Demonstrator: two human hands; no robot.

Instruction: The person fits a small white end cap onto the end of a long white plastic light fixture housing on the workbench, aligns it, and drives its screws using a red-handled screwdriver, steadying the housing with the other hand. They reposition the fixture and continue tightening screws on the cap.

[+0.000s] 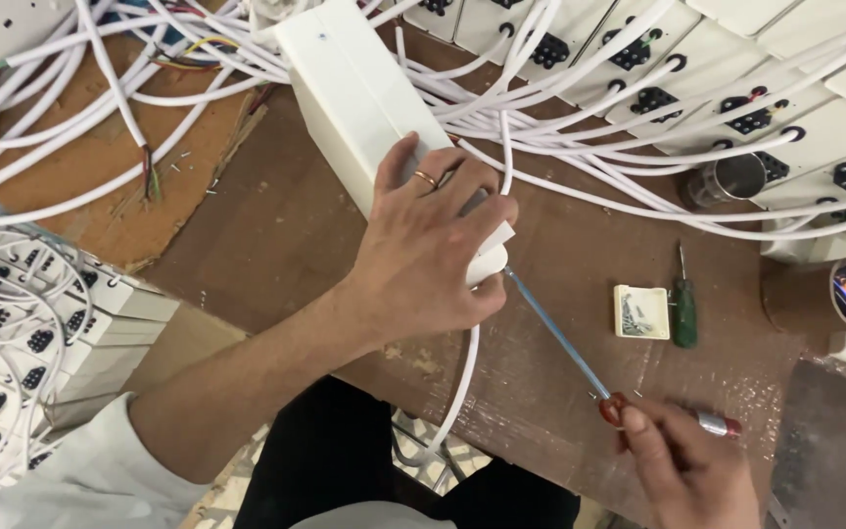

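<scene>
1. The step in hand looks like fastening work on the long white plastic socket box [359,98]: the left hand [428,250] is clamped over the box's near end, fingers curled round it and pressing it onto the brown wooden desk [276,225].
2. The right hand [687,465] is closed around the red handle of a long screwdriver with a thin blue-grey shaft [555,333]. The shaft runs from the handle up towards ten o'clock, and its tip goes out of sight under the left hand's fingers, at the end of the box.
3. Whether the tip sits in a screw I cannot tell; the fingers hide it.
4. My judgement: the next move calls for keeping the shaft in line with the box end and holding the box steady against the twist.
5. The box lies at twelve o'clock from the left hand, slanting away towards eleven, among loose white cables [580,157]. One white cable [457,392] drops from under the left hand towards six o'clock.
6. At three o'clock from the left hand, well apart, lie a small green-handled screwdriver [683,309] and a small cream square box [641,312], just beside each other.
</scene>
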